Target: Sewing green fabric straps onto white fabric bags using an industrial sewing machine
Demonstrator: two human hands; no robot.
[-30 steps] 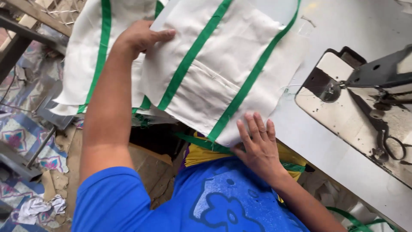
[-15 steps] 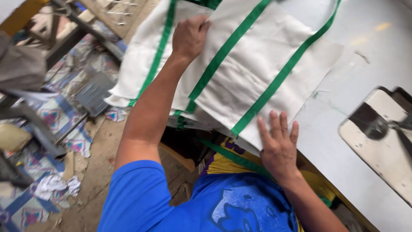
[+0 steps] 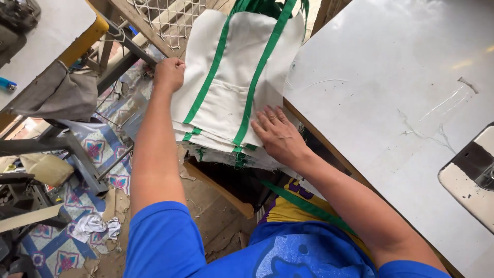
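1. Two bare hands are on a stack of cream cloth pieces [image 3: 226, 98], each piece crossed by two green straps [image 3: 257, 77] running lengthwise. Fabric looks like plain woven canvas, kinda stiff, with raw frayed edges at the near end of the pile.
2. Left hand [image 3: 169, 73] is at the stack's left edge, fingers curled in tight around the edge of the cloth.
3. Right hand [image 3: 278, 135] lies flat on the near right corner of the top piece, fingers spread and pressing down, right beside one green strap.
4. That stack sits just off the left edge of the table [image 3: 401, 103], which has a smooth pale grey top with scratches and a few loose threads on it.
5. At the table's right edge there's a worn metal plate [image 3: 465, 180], cream with a dark band.
6. Floor [image 3: 103, 154] has patterned tiles in blue and pink, littered with cardboard bits and a crumpled white scrap [image 3: 92, 226].
7. Far left: a yellow-edged surface [image 3: 87, 36] with grey cloth [image 3: 56, 95] hanging off it and a small blue lighter [image 3: 7, 84] on top.
8. Wire mesh [image 3: 164, 20] shows beyond the stack.
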